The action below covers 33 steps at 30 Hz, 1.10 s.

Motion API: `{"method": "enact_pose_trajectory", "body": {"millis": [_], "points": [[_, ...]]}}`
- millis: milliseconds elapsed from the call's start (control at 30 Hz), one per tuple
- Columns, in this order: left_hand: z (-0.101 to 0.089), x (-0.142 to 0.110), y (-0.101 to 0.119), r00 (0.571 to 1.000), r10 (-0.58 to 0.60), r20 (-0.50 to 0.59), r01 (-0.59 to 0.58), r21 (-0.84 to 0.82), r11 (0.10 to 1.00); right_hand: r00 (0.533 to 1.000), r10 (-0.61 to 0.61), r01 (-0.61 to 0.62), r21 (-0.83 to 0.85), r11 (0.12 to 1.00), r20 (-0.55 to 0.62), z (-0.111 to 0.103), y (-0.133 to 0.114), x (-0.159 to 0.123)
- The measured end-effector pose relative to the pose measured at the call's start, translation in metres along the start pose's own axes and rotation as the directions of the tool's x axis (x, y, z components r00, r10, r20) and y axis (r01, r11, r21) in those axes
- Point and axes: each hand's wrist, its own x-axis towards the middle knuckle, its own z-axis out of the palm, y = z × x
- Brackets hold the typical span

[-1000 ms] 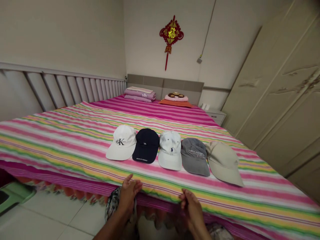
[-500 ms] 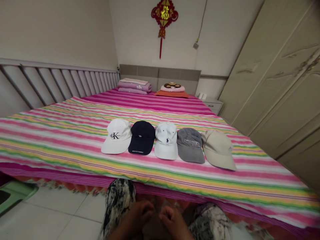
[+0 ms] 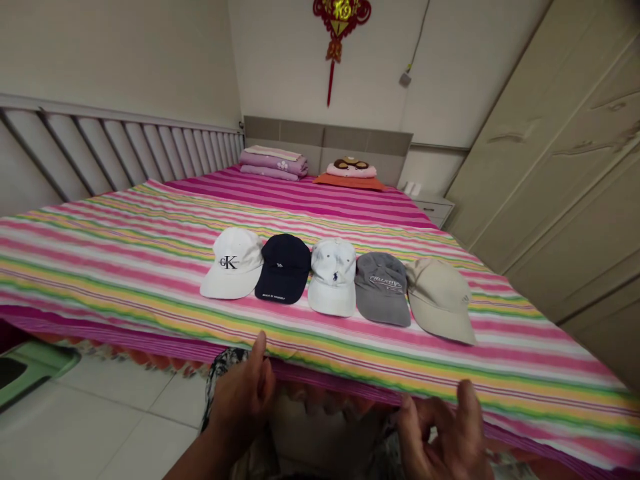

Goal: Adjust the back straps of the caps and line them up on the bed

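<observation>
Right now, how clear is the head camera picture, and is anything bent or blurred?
In the head view, the light is soft and even, without hard glare; the wide lens bends the wardrobe and slatted rail; the white CK cap reads sharply; the right hand at the lower edge looks slightly soft.

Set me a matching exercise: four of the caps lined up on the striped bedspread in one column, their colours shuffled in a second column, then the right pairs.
Caps:
1. CK-logo cap
2. Second cap from the left
3. Fourth cap from the left
4. Cap at the right end of the row

Colours:
A. Beige
B. Grey
C. White
D. Navy

Right pairs: 1-C, 2-D, 3-B, 4-A.
</observation>
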Motion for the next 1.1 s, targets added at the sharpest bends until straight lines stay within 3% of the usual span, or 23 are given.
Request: {"method": "enact_pose_trajectory", "body": {"millis": [133,367,500,600,667,767,800,833,900,967,1033,1100], "points": [[0.0,0.003,0.007,0.97,-0.181,0.162,0.211,-0.194,0.958,0.986,-0.167,0.167,-0.059,0.984,0.0,-0.004,0.005,0.007],[-0.004,0.023,0.025,0.889,-0.345,0.301,0.441,-0.357,0.824,0.971,-0.226,0.23,-0.04,0.972,0.078,-0.005,0.004,0.021],[-0.006,0.02,0.025,0.841,-0.389,0.376,0.529,-0.423,0.735,0.975,-0.186,0.188,0.001,0.982,0.117,-0.002,0.0,0.017],[-0.006,0.013,0.021,0.83,-0.396,0.393,0.549,-0.454,0.701,0.979,-0.15,0.144,0.055,0.988,0.136,0.002,0.0,0.011],[-0.005,0.012,0.018,0.836,-0.405,0.37,0.545,-0.474,0.692,0.959,-0.21,0.198,0.077,0.977,0.19,0.008,0.001,0.006],[0.004,0.019,0.004,0.817,-0.474,0.329,0.574,-0.546,0.61,0.879,-0.38,0.368,0.096,0.925,0.288,0.022,0.004,-0.004],[0.008,0.024,-0.003,0.781,-0.526,0.337,0.611,-0.585,0.533,0.855,-0.414,0.402,0.105,0.91,0.311,0.027,0.005,-0.008],[0.013,0.029,-0.013,0.719,-0.594,0.36,0.657,-0.633,0.411,0.838,-0.431,0.417,0.117,0.902,0.335,0.032,0.005,-0.013],[0.024,0.041,-0.037,0.501,-0.739,0.451,0.684,-0.729,0.018,0.808,-0.426,0.399,0.155,0.904,0.407,0.04,0.007,-0.025],[0.034,0.053,-0.063,0.267,-0.774,0.574,0.572,-0.741,-0.352,0.763,-0.41,0.357,0.203,0.912,0.499,0.046,0.011,-0.036],[0.043,0.064,-0.087,0.196,-0.766,0.612,0.523,-0.726,-0.446,0.708,-0.396,0.31,0.247,0.918,0.585,0.051,0.016,-0.047],[0.051,0.074,-0.105,0.192,-0.761,0.62,0.499,-0.729,-0.468,0.665,-0.384,0.26,0.283,0.923,0.641,0.057,0.023,-0.057]]}}
